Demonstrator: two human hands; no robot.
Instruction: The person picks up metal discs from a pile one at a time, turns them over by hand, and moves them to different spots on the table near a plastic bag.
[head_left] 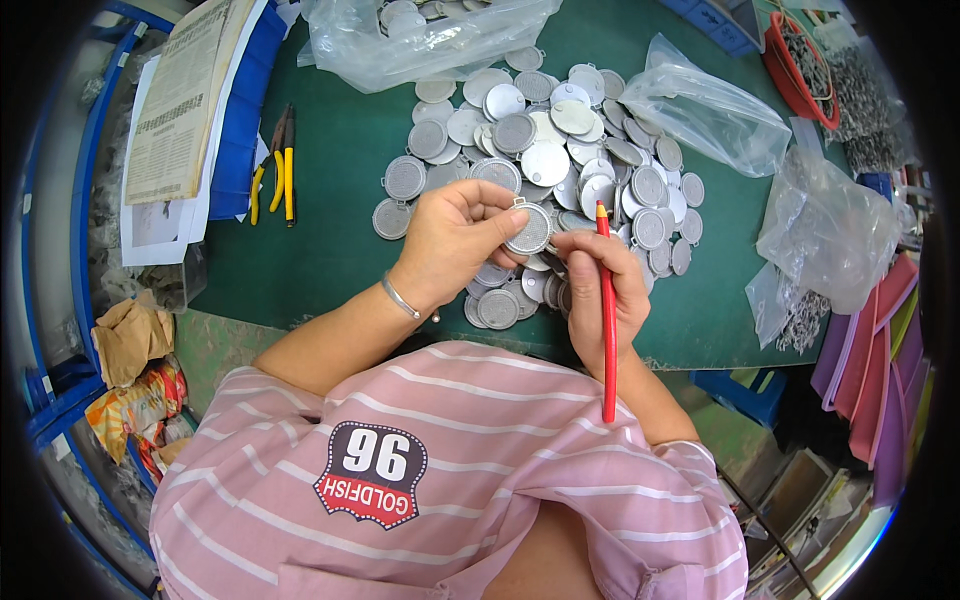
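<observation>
Gripping a disc (529, 229) at centre frame, the left hand (452, 238) pinches its edge. The right hand (600, 290) grasps a red pencil (607, 320); a hard push may knock the disc loose.

1. A big clear plastic bag (420, 35) lies at the top of my green table. It has round grey metal discs inside.
2. A smaller clear bag (715, 115) sits to the right of the pile of discs. It looks crumpled.
3. Another clear bag (830, 225) lies at the right edge of the table.
4. A paper sheet (185, 100) with print lies at the top left, on blue folders.
5. Crumpled orange and yellow wrappers (135, 405) lie low on my left.
</observation>
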